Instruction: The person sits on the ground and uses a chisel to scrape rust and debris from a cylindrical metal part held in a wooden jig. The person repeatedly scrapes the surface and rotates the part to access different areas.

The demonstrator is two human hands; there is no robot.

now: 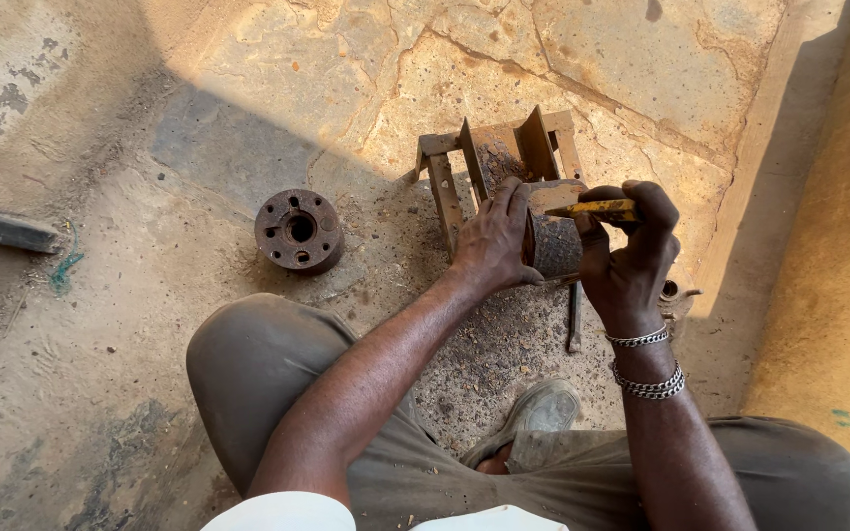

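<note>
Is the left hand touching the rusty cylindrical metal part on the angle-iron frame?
Touching. The head view shows the left hand with fingers wrapped against the rusty cylindrical metal part, no gap visible.

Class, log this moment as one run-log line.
left hand: steadies rusty cylinder | right hand: grips yellow-handled tool on it | support: metal frame | nearby: rusty flange
</note>
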